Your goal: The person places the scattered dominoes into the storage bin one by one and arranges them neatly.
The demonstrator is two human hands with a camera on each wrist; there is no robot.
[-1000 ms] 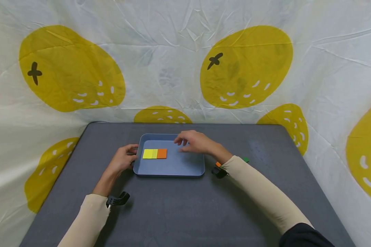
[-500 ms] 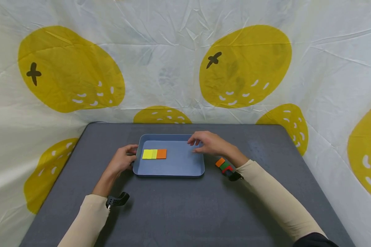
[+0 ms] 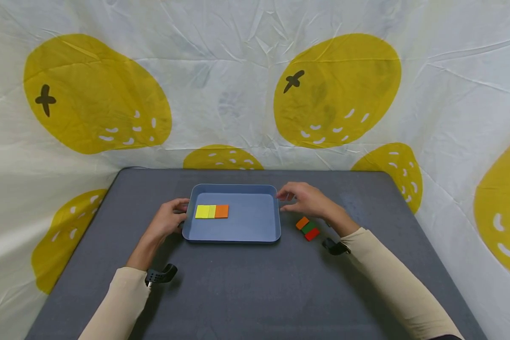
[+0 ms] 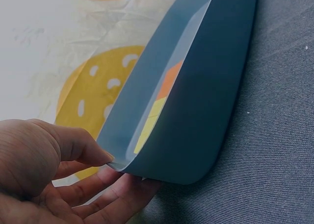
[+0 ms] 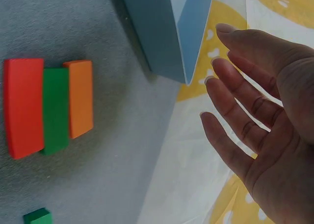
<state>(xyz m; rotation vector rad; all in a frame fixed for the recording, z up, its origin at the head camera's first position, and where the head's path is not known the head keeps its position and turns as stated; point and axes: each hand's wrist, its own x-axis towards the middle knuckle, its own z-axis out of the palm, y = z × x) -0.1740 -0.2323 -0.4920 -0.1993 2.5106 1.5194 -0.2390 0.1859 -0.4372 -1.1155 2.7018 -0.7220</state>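
Blue tray sits mid-table w/ yellow and orange blocks in its far-left part. Left hand pinches tray's left rim, thumb on top, fingers under. Right hand hovers just right of tray's far-right corner, fingers straight, holding nothing. Near it: orange-green-red block row on gray table.

Grey table, lemon-print backdrop cloth behind
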